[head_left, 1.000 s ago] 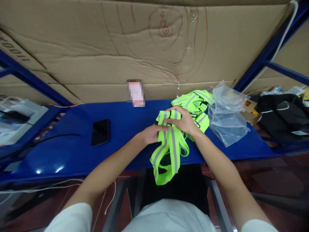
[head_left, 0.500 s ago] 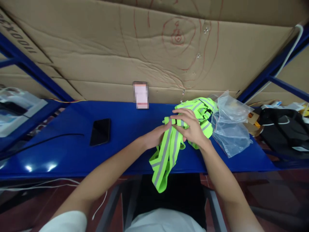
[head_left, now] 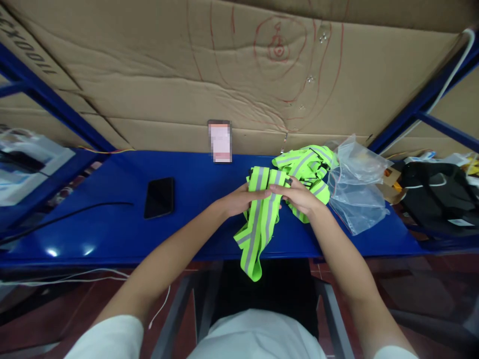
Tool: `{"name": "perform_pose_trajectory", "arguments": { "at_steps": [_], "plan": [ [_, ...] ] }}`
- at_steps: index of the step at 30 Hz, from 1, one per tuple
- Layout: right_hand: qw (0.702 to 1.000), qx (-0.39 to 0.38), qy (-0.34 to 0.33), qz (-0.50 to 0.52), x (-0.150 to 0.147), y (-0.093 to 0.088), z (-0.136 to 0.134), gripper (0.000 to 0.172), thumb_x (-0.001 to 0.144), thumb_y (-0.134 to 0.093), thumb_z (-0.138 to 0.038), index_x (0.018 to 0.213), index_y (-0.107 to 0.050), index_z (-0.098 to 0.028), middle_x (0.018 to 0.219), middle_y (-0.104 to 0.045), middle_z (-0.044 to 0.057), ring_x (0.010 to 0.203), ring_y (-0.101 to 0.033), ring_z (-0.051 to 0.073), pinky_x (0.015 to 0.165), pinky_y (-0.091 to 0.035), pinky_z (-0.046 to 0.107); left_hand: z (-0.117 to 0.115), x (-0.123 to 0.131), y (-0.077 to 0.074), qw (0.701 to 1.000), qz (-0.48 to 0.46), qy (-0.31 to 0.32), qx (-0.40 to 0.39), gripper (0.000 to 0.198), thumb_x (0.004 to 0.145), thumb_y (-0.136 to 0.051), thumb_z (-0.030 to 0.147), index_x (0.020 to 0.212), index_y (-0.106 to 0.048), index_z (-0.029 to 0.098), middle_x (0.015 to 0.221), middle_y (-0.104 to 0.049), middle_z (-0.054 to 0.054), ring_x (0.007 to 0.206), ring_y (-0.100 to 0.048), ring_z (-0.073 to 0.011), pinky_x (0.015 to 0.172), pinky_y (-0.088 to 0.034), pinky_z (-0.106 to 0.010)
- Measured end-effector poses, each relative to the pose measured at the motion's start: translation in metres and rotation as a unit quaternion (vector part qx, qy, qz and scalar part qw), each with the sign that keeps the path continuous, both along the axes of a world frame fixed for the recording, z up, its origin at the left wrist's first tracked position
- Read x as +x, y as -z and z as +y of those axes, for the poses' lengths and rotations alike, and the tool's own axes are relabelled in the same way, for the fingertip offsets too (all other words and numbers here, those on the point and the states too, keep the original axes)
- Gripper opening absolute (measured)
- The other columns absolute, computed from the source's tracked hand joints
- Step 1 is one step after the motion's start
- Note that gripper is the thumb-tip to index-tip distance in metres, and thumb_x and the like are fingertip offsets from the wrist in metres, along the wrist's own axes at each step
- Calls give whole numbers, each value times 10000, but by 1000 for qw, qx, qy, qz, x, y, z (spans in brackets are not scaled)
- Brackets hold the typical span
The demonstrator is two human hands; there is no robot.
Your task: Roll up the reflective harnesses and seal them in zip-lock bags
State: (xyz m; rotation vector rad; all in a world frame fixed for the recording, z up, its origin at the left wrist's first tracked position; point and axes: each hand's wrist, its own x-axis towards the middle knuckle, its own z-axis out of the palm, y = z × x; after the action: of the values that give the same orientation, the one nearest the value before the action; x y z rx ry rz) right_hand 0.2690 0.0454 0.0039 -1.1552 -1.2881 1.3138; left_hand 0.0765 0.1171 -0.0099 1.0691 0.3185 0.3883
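top: white, short-sleeved | left sleeve (head_left: 108,339): plain white, ends above the elbow | right sleeve (head_left: 396,353): same white, only its hem in view | forearms: bare | left grip (head_left: 239,199), right grip (head_left: 299,197): bare | torso (head_left: 254,336): plain white fabric, near edge

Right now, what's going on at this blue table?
A person at the blue table grips a neon-yellow reflective vest with both hands: the left hand and the right hand pinch its folded upper part, while its lower end hangs over the table's front edge. Behind the right hand lies a pile of similar vests, with clear plastic bags beside it. A black phone lies apart on the left.
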Motion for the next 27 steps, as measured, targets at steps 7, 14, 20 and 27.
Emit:
{"name": "perform_pose_trajectory", "arguments": {
  "at_steps": [7,14,20,27],
  "plan": [
    [993,59,-34,92,-16,6,0,746,734,-798,-681,1336,-614,-280,1285,-667,52,1036,-660,199,794,-575,290,10,-8,-9,992,-111,-23,-48,438,843,-793,446,1160,-731,150,1107,-796,-128,971,-780,-325,872,-631,-415],
    [993,5,-102,56,-41,14,3,667,781,-833,-446,1359,-579,-231,1209,-698,55,1049,-675,220,873,-594,339,43,-32,-32,955,-191,-226,-35,478,1008,-469,497,1210,-710,138,1244,-753,-113,945,-771,-223,846,-631,-320],
    [994,-52,-38,90,-36,20,11,714,783,-800,-501,1382,-483,-276,994,-647,2,747,-618,146,498,-515,234,56,-33,-24,947,-176,-267,-11,493,1000,-470,537,1256,-691,178,1419,-659,-99,1300,-638,-307,1012,-585,-413],
    [989,-24,-19,-147,-24,26,8,559,887,-606,-696,866,-727,-151,756,-669,32,722,-636,169,639,-508,276,53,-25,-22,953,-163,-253,25,385,967,-619,400,1275,-682,177,1384,-683,-101,1280,-652,-284,1068,-550,-390]
  ]
}}
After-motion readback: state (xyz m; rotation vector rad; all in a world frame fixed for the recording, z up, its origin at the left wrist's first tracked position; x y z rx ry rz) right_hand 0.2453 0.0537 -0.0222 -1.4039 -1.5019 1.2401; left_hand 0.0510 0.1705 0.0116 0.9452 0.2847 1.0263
